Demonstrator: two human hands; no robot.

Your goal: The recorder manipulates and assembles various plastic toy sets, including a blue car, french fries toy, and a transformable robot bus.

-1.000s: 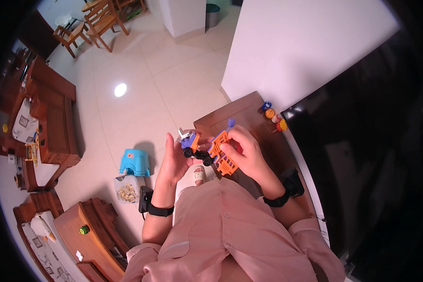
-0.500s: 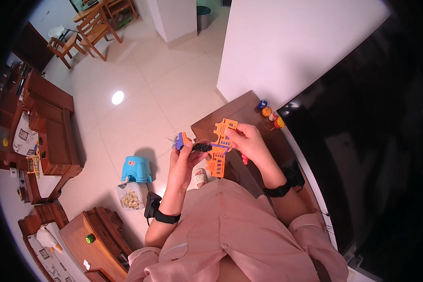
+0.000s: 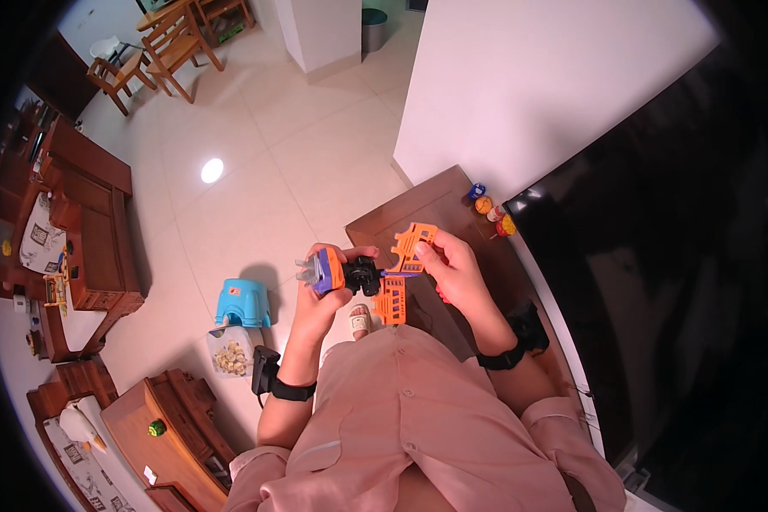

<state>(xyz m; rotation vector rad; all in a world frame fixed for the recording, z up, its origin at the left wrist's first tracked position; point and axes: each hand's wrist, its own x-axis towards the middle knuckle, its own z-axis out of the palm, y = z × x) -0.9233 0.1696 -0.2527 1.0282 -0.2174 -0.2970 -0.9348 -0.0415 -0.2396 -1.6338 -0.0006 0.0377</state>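
Observation:
A plastic toy vehicle is held up in front of my body, over the edge of the dark wooden cabinet. My left hand grips its blue-purple and orange end piece, which has clear prongs sticking out. Black wheel-like parts sit in the middle. My right hand pinches an orange slatted panel between thumb and fingers. A second orange panel hangs below, and a thin purple strip runs between the two. Something small and red shows under my right hand, mostly hidden.
The brown cabinet stands ahead, with several small colourful figures along its edge beside a large black screen. On the tiled floor to the left are a blue stool and a clear bin. Wooden furniture lines the left side.
My left hand has turned the end piece, so more of it and the black parts now show. My right hand has shifted slightly down, and its panel has tilted.

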